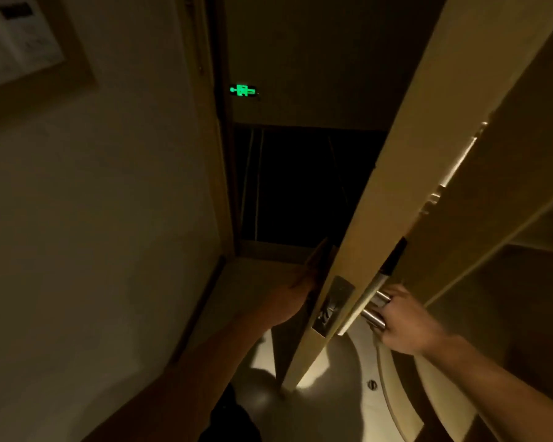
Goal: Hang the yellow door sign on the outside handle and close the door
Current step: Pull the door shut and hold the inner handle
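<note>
The wooden door [406, 161] stands partly open, and I see it almost edge-on with its metal latch plate [332, 306] facing me. My left hand [296, 293] reaches around to the door's outer side and holds a thin flat card, the yellow door sign [320, 255], which looks dull brown in the dim light. The door edge hides the outside handle. My right hand [407, 322] grips the silver inside handle [374, 315] on the door's inner face.
A pale wall on the left carries a framed notice [20, 43]. The door frame [224, 154] borders a dark corridor with a glowing green exit sign [242, 90]. A small round door stop [372, 384] sits on the floor below the handle.
</note>
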Motion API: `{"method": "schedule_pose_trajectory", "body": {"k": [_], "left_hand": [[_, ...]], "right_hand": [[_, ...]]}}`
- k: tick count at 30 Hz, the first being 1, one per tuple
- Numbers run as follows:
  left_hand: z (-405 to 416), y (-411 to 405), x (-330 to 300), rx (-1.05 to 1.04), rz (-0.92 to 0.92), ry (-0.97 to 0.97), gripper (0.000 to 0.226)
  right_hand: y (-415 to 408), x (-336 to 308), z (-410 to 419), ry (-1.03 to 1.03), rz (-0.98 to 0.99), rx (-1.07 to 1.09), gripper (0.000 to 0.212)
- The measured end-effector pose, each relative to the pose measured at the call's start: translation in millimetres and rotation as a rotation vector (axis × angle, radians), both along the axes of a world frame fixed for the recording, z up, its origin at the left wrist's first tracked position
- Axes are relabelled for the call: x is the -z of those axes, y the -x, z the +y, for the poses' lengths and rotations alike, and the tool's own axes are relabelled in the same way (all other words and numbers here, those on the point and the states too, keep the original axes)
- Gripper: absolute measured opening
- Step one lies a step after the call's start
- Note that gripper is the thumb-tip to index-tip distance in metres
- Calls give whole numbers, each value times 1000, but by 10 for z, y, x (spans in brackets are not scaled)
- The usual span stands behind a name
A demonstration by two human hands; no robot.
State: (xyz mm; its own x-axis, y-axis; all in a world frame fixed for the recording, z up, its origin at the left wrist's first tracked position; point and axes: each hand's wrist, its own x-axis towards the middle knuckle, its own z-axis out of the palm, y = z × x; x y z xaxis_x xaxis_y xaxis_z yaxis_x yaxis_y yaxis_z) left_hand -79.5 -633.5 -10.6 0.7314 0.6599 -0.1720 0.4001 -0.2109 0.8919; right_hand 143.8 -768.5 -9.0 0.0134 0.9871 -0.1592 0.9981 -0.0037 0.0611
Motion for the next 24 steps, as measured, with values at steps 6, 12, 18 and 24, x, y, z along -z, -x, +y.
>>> {"method": "schedule_pose_trajectory", "body": {"k": [6,12,18,24], "left_hand": [[531,295,-152,-333,-175,327,89],[1052,447,-183,-238,-261,215,66],[1703,415,-239,-272,-266,114,69],[2601,513,-279,-223,-155,142,61]], "right_hand": [[292,72,772,76,-33,17,33],[632,75,1524,25,37,29,14],[933,59,2263,28,-4,40,3],[906,133,2969,-21,106,32,12]]}}
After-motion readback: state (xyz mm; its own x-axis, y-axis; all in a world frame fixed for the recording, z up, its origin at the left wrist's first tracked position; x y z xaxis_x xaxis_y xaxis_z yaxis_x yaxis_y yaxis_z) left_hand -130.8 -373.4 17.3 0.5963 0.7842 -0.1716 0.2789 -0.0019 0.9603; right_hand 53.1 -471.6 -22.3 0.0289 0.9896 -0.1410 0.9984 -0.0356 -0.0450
